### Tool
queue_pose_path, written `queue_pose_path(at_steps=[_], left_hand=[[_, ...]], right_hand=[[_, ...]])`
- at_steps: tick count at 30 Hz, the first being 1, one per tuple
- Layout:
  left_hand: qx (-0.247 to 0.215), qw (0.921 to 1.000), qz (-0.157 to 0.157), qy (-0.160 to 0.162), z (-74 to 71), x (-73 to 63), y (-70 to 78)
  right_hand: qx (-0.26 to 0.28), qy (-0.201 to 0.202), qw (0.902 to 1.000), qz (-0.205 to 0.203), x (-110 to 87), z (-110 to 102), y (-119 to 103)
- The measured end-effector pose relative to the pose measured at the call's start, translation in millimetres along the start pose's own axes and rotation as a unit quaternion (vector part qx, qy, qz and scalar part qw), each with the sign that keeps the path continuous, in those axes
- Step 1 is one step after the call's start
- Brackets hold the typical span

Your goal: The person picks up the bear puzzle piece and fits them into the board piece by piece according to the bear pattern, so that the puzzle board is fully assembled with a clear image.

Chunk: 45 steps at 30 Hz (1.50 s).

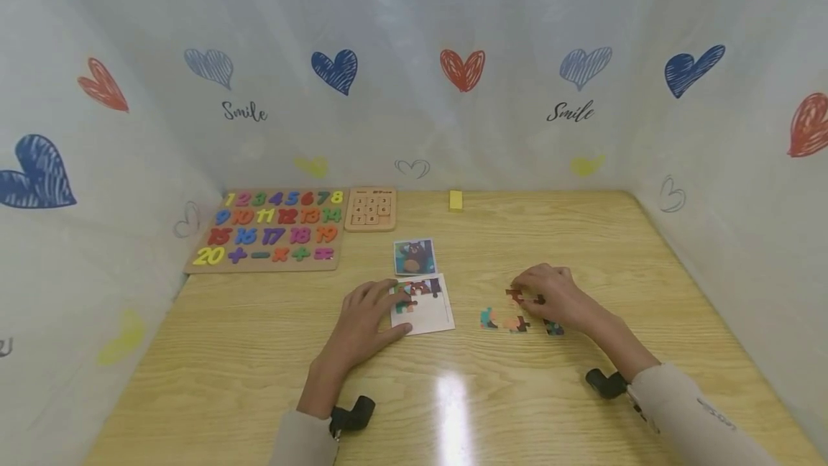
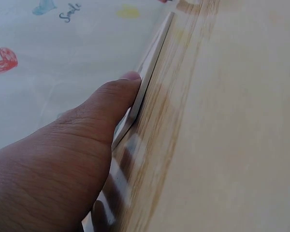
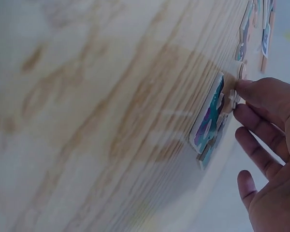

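Left hand [image 1: 367, 316], fingers spread, rests over the left side of the white puzzle board [image 1: 430, 318]; right hand [image 1: 558, 298], right of the board, pinches a brown puzzle piece [image 1: 514, 295], its long axis obscured by fingers. The board is nearly square, its bear's head toward the far edge. Loose pieces [image 1: 488, 318] lie right of it, the bear card [image 1: 415, 257] just beyond, the number board [image 1: 259, 269] farther left.

Free lane of surface [image 1: 467, 308] between puzzle board [image 1: 432, 318] and loose pieces [image 1: 515, 323], left fingers [image 1: 367, 295] across the board's left side, right fingers [image 1: 535, 280] at the pieces, picture card [image 1: 415, 257] just beyond the board, wider room toward the far right, curtain [image 1: 401, 13] closing off back and both sides
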<state>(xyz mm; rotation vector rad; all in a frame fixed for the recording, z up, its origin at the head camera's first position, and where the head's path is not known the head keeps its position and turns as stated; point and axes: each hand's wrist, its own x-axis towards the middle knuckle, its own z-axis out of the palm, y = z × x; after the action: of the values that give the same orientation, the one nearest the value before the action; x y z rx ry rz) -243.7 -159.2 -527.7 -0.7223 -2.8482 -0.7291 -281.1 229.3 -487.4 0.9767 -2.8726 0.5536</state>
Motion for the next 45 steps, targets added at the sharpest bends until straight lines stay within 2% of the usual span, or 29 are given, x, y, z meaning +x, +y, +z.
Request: queue_pose_path(at_steps=[4,11,21,30,35,41,45], left_hand=[[0.001,1.0,-0.002,0.0,-1.0,-0.1,0.0],[0.0,1.0,0.003,0.009,0.4,-0.5,-0.8],[0.0,1.0,-0.007,-0.001,-0.2,-1.8,1.1],[-0.004,1.0,0.002,0.007,1.2,-1.9,0.0],[-0.006,0.9999,0.006,0.013,2.4,-1.7,-0.9],[0.002,1.0,-0.003,0.0,2.4,-1.1,-0.6],[0.0,1.0,-0.001,0.004,1.9,-1.8,-0.3]], right_hand=[[-0.002,0.005,0.9999,-0.011,2.7,3,1],[-0.038,0.022,0.9987,-0.027,6.2,9,4],[-0.067,0.055,0.9947,-0.056,8.7,1,2],[-0.049,0.049,0.9969,-0.036,14.0,-8,-9],[-0.047,0.046,0.997,-0.041,19.8,-11,-15],[-0.037,0.045,0.997,-0.051,25.3,-13,-22],[-0.04,0.042,0.9969,-0.054,28.2,-13,-25]])
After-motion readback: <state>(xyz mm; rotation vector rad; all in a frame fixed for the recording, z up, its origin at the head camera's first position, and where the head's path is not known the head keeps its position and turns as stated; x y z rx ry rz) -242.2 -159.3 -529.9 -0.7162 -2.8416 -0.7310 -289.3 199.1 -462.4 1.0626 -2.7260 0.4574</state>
